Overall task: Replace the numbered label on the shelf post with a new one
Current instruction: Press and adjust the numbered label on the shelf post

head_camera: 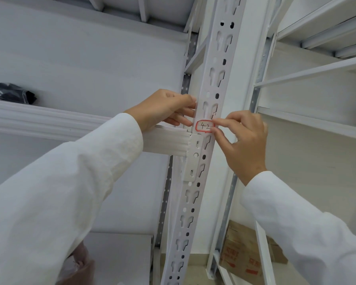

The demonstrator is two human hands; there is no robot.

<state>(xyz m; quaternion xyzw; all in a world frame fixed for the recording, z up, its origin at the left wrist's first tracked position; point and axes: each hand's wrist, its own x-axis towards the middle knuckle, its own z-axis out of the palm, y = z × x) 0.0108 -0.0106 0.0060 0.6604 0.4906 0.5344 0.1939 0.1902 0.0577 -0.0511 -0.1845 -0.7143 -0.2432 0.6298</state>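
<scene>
A white perforated shelf post (211, 83) runs up the middle of the view. A small white label (205, 126) with a red border and the handwritten number 4-2 sits on the post just above the shelf beam bracket. My right hand (243, 140) has its forefinger and thumb at the label's right edge, pinching it. My left hand (169, 109) is at the post's left edge beside the label, fingers curled against the post, and seems to hold a thin white strip there. Both arms wear white sleeves.
A white shelf beam (70, 124) joins the post from the left. A black bag (14, 93) lies on the left shelf. White shelving (317, 118) stands to the right, and a cardboard box (247, 256) sits on the floor below.
</scene>
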